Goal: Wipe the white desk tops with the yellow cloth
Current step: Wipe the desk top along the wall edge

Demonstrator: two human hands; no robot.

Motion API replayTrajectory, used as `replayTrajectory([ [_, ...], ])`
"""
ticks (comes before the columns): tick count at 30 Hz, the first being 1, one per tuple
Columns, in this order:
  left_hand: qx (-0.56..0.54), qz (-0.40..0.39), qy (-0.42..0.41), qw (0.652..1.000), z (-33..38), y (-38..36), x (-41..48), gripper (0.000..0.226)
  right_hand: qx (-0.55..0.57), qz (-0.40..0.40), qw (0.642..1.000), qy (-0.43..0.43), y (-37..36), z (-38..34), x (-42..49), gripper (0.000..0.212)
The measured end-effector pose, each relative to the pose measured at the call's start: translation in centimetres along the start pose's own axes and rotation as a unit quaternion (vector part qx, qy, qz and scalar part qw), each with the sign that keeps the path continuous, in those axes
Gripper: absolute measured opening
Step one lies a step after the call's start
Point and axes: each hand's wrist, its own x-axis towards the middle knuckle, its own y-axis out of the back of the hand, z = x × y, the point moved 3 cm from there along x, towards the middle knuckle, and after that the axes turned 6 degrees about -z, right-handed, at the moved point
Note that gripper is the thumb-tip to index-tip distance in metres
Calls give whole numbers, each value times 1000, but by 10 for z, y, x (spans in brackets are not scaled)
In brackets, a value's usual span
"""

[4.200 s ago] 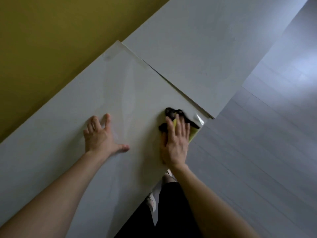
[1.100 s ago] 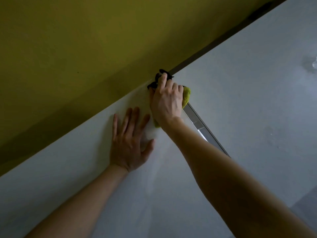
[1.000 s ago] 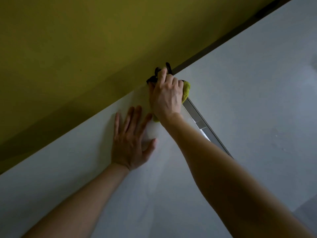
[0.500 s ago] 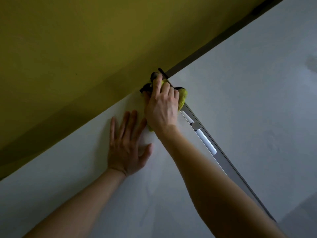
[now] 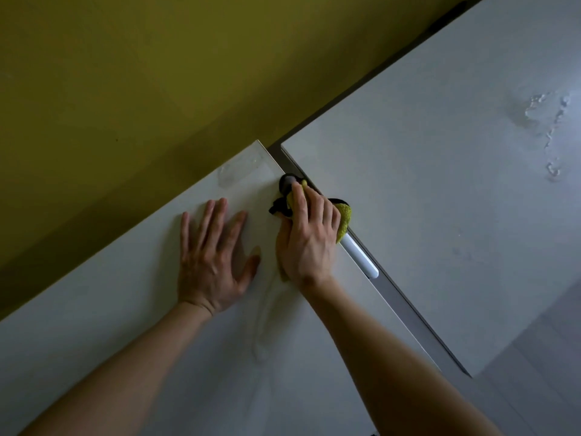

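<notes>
Right hand (image 5: 306,237) presses yellow cloth (image 5: 344,219) at desk top (image 5: 132,309) edge.

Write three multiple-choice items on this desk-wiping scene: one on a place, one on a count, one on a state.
1. Where is the cloth? A) beside the gap between the desks B) on the floor C) on a chair
2. How many desk tops show? A) one B) two C) four
3. How is the left hand? A) clenched B) holding a bottle C) flat, fingers spread

Answers: 1 A, the right hand grips it at the gap. 2 B, the left desk top and the right desk top flank that gap. 3 C, its palm lies on the left desk top.
</notes>
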Motion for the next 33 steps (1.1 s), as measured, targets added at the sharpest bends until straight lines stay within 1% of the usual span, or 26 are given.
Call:
replayTrajectory([
  [3, 10, -10, -3, 1000, 3, -1, 2, 80, 5, 52, 998, 27, 34, 9, -3, 69],
  [5, 26, -26, 4, 999, 2, 0, 2, 79, -26, 80, 996, 40, 66, 31, -15, 68],
  [7, 23, -20, 4, 1000, 6, 6, 1, 76, -71, 82, 994, 23, 96, 65, -32, 69],
  [8, 12, -2, -1, 1000, 13, 9, 2, 68, -93, 73, 993, 0, 109, 82, -41, 69],
  [10, -23, 42, -29, 998, 43, 16, 14, 45, -130, 25, 990, -41, 123, 113, -58, 70],
  [11, -44, 53, -58, 996, 65, 19, 26, 37, -147, -7, 987, -56, 127, 126, -66, 75],
  [12, -63, 51, -92, 992, 88, 23, 42, 34, -164, -34, 984, -68, 129, 136, -72, 83],
  [13, -70, 34, -127, 989, 112, 27, 59, 36, -180, -57, 979, -76, 130, 144, -75, 91],
  [14, -61, 1, -161, 985, 135, 29, 77, 46, -194, -72, 975, -80, 130, 150, -78, 96],
  [16, -1, -91, -223, 971, 171, 29, 107, 74, -212, -83, 971, -79, 128, 160, -80, 95],
  [17, 38, -131, -244, 960, 182, 25, 116, 79, -216, -83, 970, -75, 126, 163, -81, 91],
  [19, 79, -157, -270, 947, 191, 14, 123, 66, -217, -82, 971, -59, 121, 167, -83, 82],
  [20, 86, -155, -279, 944, 189, 9, 124, 61, -215, -80, 972, -53, 119, 169, -84, 79],
  [22, 99, -140, -301, 938, 183, 0, 125, 60, -207, -64, 976, -37, 117, 173, -86, 76],
  [27, 95, -64, -347, 931, 182, -15, 126, 60, -190, -37, 981, -3, 121, 187, -84, 72],
  [29, 80, -63, -341, 935, 188, -16, 133, 60, -188, -37, 981, -1, 124, 195, -78, 71],
  [33, 67, -91, -330, 937, 200, -20, 141, 62, -180, -37, 983, 2, 127, 206, -72, 72],
])
